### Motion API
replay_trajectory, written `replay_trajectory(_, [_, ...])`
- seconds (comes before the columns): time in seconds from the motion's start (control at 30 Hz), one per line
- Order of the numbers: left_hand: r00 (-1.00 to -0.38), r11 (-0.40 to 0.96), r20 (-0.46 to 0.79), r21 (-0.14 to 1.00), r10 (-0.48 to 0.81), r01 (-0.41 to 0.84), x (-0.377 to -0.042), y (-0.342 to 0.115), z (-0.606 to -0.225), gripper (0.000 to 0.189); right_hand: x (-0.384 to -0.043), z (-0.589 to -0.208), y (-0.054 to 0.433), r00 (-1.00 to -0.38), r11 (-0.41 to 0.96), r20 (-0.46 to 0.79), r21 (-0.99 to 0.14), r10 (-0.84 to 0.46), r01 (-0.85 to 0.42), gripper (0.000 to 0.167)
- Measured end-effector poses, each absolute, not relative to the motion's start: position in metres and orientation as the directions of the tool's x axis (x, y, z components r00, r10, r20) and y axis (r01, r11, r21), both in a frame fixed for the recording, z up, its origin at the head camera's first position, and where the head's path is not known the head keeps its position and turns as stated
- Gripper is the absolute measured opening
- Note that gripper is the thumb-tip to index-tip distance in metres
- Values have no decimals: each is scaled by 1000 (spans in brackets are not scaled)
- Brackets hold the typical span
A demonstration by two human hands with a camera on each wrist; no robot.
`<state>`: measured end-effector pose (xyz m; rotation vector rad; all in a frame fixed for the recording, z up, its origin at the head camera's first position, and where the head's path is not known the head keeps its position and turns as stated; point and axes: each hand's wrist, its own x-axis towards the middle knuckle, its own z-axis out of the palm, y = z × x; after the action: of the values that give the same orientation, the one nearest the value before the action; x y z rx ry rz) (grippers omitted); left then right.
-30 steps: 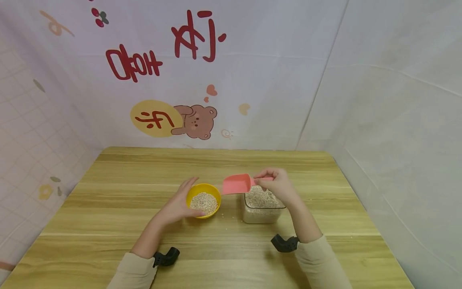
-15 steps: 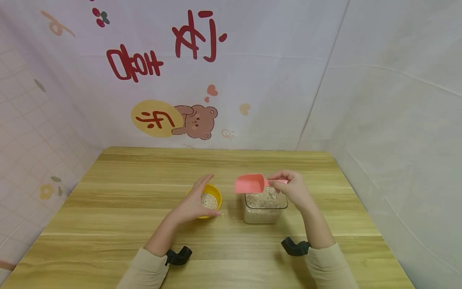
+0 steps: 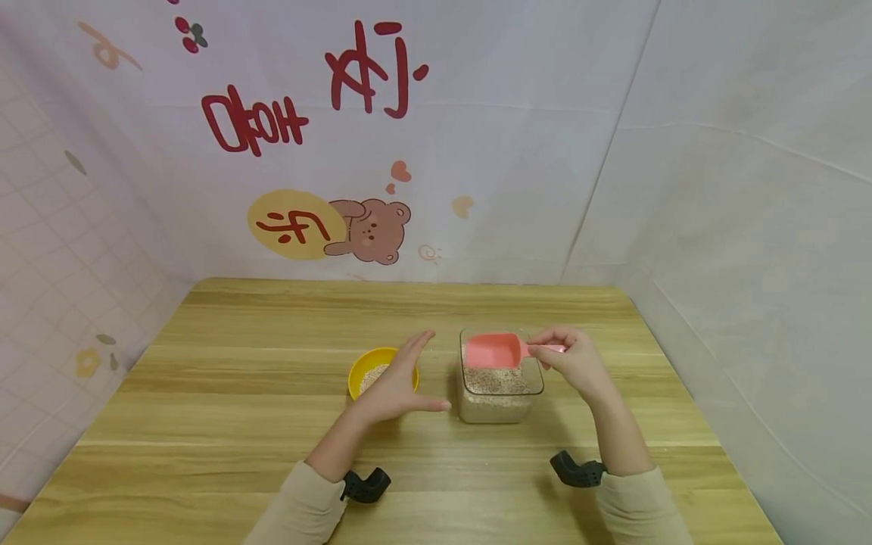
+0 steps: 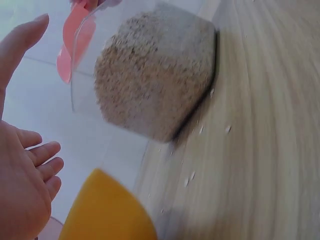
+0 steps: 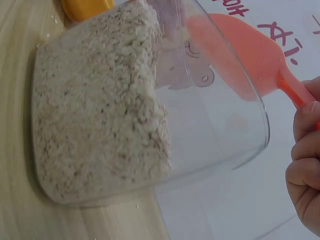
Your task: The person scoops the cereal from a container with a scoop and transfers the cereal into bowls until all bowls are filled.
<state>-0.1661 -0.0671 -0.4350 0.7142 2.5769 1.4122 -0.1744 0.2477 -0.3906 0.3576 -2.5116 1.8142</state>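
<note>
My right hand (image 3: 571,362) pinches the handle of a pink scoop (image 3: 492,351), whose bowl is at the mouth of a clear square container (image 3: 492,412). Oat flakes (image 5: 100,105) fill much of that container, heaped higher on one side. My left hand (image 3: 398,384) holds nothing; its fingers and thumb are spread, pointing toward the container. Partly behind the left hand stands a yellow bowl (image 3: 356,375) with some oat flakes (image 3: 372,376) in it. In the left wrist view the yellow bowl (image 4: 107,212) shows below the open palm.
Several stray flakes (image 4: 192,176) lie on the wooden table (image 3: 259,424) between bowl and container. A printed cloth backdrop (image 3: 518,151) rises behind the table, with more cloth at both sides. Black camera mounts (image 3: 368,485) sit on both wrists.
My left hand has come off the yellow bowl's side and moved right, across it toward the container. My right hand has carried the scoop right and down to the container's mouth.
</note>
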Motion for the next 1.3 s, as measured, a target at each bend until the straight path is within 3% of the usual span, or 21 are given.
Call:
replay_trajectory(0.8, [-867, 419, 120, 838, 483, 349, -177, -28, -440, 115, -176, -394, 277, -970, 425, 65, -891, -233, -162, 14])
replay_trajectory(1.13, [-864, 395, 117, 854, 490, 339, -182, -21, -445, 117, -177, -401, 278, -952, 405, 90, -890, -293, -209, 4])
replay_trajectory(1.3, [-863, 397, 105, 856, 495, 332, -183, -20, -447, 117, -175, -403, 275, -949, 394, 89, -895, -302, -209, 7])
